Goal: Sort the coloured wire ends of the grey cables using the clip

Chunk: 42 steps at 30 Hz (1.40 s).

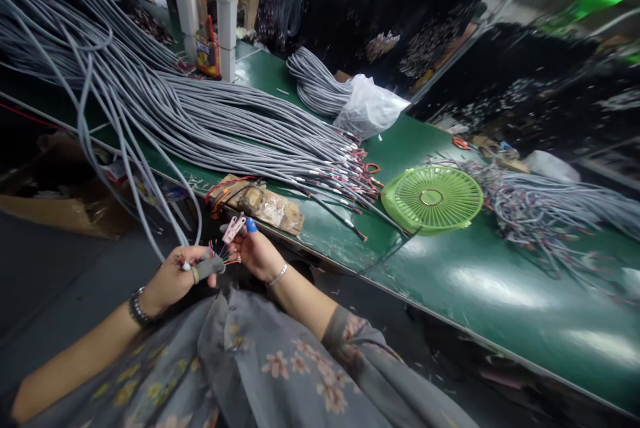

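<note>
A green table (525, 301) is stretching across the workspace, with dark masses of hanging cables (345, 8) filling the background. A long bundle of gray cables (235, 121) is lying along the table, its stripped ends pointing toward a green fan (431, 199). Behind the bundle, a coil of gray cable (315, 85) is resting partly under a clear plastic bag (373, 107). More loose cables (540, 205) are spreading out beyond the fan, and a wooden block (267, 205) is sitting at the near edge.

Just in front of that edge, above the person's lap, the left hand (170, 279) is closing its fingers around a gray cable end (209, 268), from which thin colored wires (231, 259) are fanning toward the other hand. The right hand (260, 255) is pinching a pink clip (233, 230) between thumb and fingers, just above the wires; whether the clip is touching them, I cannot tell. A blue cover (251, 225) is capping the right thumb. Several gray cables are drooping over the table edge near the left hand.
</note>
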Motion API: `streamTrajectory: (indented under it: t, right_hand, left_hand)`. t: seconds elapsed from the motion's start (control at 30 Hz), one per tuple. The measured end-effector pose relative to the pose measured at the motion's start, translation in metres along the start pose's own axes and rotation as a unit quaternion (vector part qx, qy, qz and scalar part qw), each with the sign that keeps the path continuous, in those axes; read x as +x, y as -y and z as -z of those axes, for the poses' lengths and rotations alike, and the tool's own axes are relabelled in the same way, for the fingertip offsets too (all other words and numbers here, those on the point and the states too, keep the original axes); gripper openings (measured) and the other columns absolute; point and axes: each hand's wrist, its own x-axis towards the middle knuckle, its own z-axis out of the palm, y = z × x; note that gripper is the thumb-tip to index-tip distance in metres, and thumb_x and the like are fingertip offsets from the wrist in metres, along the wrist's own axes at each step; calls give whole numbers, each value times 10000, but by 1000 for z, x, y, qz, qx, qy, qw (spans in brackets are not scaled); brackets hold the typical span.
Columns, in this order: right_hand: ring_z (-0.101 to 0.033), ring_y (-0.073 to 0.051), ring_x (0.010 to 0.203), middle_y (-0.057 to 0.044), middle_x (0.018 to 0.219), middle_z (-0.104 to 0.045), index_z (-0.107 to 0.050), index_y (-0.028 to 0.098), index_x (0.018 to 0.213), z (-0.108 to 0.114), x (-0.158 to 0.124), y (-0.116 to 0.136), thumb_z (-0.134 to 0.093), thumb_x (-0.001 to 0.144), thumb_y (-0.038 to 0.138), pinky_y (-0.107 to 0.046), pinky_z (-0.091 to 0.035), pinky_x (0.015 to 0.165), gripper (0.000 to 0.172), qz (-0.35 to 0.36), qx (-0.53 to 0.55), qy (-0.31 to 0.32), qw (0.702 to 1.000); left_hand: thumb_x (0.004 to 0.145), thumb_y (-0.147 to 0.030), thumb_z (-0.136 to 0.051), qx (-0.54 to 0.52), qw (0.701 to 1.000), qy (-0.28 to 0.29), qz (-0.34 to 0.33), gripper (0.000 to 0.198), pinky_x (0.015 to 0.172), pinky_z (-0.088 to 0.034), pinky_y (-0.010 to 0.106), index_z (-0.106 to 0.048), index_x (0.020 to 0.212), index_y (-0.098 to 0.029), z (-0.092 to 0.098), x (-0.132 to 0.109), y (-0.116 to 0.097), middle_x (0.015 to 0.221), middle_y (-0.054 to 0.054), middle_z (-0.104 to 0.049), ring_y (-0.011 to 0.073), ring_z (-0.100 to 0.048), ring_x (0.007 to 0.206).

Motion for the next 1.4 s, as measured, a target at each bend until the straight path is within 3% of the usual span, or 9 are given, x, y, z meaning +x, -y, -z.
streamTrajectory:
  t: [0.23,0.5,0.7,0.97,1.23,1.4]
  right_hand:
    - [-470,-106,572,-9,675,-614,-686,158,850,-3,4,0,-667,842,634,-223,-432,546,477,34,6,-9,999]
    - [-479,-108,598,5,670,-594,-727,162,884,-9,4,-3,-787,765,565,-215,-425,543,425,56,56,-11,997]
    - [-518,-125,622,-13,697,-627,-718,170,825,-10,8,-5,-776,798,516,-236,-437,568,352,65,58,-32,996]
    - [-531,-110,603,-4,682,-636,-733,146,894,-11,10,-8,-783,785,544,-212,-444,551,416,46,89,-41,994]
    - [-577,-117,625,-36,733,-684,-697,163,828,-8,5,-1,-601,895,640,-210,-469,550,491,13,83,-8,996]
    - [-574,-114,644,-19,738,-671,-700,160,839,-6,3,-2,-714,852,519,-209,-474,569,360,37,62,-1,997]
  left_hand:
    - [815,-431,-604,-41,999,-23,15,353,628,-495,292,-685,539,-225,-4,5,13,556,35,-711,187,-631,576]
    - [776,-419,-622,-72,997,-12,32,348,622,-472,288,-655,491,-222,-5,9,6,550,33,-698,172,-608,559]
    - [775,-415,-634,-96,995,-18,34,343,640,-484,292,-654,493,-219,-8,10,9,551,35,-693,178,-618,582]
    - [766,-433,-610,-51,998,-7,42,359,640,-464,296,-635,482,-214,-6,9,7,528,25,-675,175,-595,567]
    - [825,-432,-597,-29,999,-14,17,376,647,-458,300,-655,523,-215,-3,0,10,558,32,-698,184,-617,577]
    - [825,-410,-557,1,999,-34,-12,362,609,-451,289,-671,537,-222,-1,-7,-1,560,25,-706,180,-614,556]
